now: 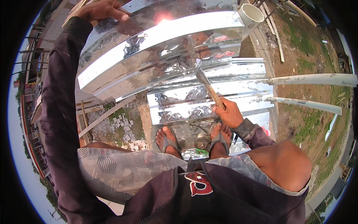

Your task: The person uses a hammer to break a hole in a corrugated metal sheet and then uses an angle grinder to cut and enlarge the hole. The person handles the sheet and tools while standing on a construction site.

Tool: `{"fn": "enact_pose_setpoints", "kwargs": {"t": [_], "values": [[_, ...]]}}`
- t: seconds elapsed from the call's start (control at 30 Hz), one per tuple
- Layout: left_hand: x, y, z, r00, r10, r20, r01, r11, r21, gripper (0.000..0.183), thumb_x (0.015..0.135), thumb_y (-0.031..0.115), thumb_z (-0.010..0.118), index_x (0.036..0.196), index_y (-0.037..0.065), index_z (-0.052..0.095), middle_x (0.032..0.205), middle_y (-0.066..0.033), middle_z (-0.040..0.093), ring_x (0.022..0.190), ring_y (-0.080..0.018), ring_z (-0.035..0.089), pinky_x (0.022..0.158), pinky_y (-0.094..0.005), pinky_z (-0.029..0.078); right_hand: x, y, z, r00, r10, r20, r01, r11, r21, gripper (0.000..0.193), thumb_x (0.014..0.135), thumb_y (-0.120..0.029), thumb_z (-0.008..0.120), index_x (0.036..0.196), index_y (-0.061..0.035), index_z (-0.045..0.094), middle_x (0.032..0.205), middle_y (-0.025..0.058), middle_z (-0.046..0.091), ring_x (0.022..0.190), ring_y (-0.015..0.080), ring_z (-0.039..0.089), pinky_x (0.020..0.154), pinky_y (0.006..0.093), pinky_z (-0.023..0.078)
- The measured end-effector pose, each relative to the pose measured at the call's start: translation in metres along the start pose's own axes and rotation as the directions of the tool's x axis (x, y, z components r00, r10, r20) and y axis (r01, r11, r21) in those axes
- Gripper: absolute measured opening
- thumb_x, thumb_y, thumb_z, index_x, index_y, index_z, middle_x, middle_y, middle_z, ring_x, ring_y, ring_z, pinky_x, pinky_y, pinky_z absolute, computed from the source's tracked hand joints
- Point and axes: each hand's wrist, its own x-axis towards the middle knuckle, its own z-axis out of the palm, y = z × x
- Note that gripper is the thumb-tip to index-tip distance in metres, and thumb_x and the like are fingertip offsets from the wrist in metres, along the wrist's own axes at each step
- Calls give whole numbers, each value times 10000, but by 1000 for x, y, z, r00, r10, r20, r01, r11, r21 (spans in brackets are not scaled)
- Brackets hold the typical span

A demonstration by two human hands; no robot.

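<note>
Right of centre in the frame, the right hand (232, 113) has its fingers wrapped round the wooden handle of a hammer-like tool (210, 89), which slants up and leftward so that its far end lies at the lower side of a long folded metal piece (164, 48) (whether the two touch, I cannot tell). That shiny piece spans the upper middle, curving from the left up toward a white bucket (250, 15) at the upper right. At the upper left, the left hand (99, 10) has its thumb pointing right, but the top edge crops the hand, so its grip cannot be told. Below the tool lie more shiny metal sheets (179, 109), with two sandalled feet (167, 141) near the lower middle and a round dark object (202, 142) between them. Two pale poles (313, 80) extend toward the right edge.
</note>
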Motion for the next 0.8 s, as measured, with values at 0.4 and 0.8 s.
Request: {"fn": "enact_pose_setpoints", "kwargs": {"t": [0.4, 0.8], "values": [[-69, 119, 27, 969, -58, -242, -31, 937, -347, 363, 722, 193, 828, 973, -23, 678, 746, -4, 610, 677, -91, 551, 636, -234, 419, -36, 12, 11, 889, 214, -404, -50, 924, 379, 217, 874, -188, 708, 948, -21, 592, 756, 71, 618, 688, 161, 588, 645, 344, 493], [-228, -12, -39, 656, -173, -734, -419, 726, -545, 241, 847, 254, 770, 890, 60, 633, 637, 79, 476, 519, -27, 382, 486, -202, 252, 54, -158, -113, 669, -318, -672, 699, 577, 423, 402, 1003, -220, 595, 1305, 17, 474, 1309, 168, 569, 1226, 271, 574, 951, 390, 537]]}}
